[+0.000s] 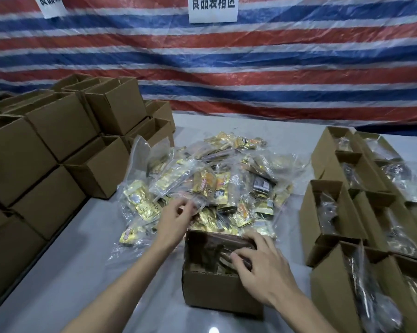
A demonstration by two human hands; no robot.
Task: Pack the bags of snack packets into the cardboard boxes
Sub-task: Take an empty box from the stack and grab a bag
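We have our right hand (pixel 262 265) on the open cardboard box (pixel 217 287) at the near centre of the table (pixel 65 260), with the fingers curled down over a clear bag of dark snack packets (pixel 226 254) that sits partly inside the box. The fingertips press and seem to pinch the plastic at the bag's right end; how far the thumb wraps we cannot tell. The bag's long axis runs left to right across the box mouth, so it lies directly beneath those fingers.

Our left hand (pixel 176 219) reaches farther out, just beyond the box's far rim, with its fingers bent and pinching the clear plastic of a bag at the near edge of the heap of bagged snacks (pixel 209 183). That heap lies immediately far of the box and touches it, so we judge the left hand the nearer one for drawing the next bag, with only a short pull toward us over the rim.

Filled boxes (pixel 342 212) stand to the right, and empty stacked boxes (pixel 46 152) to the left.
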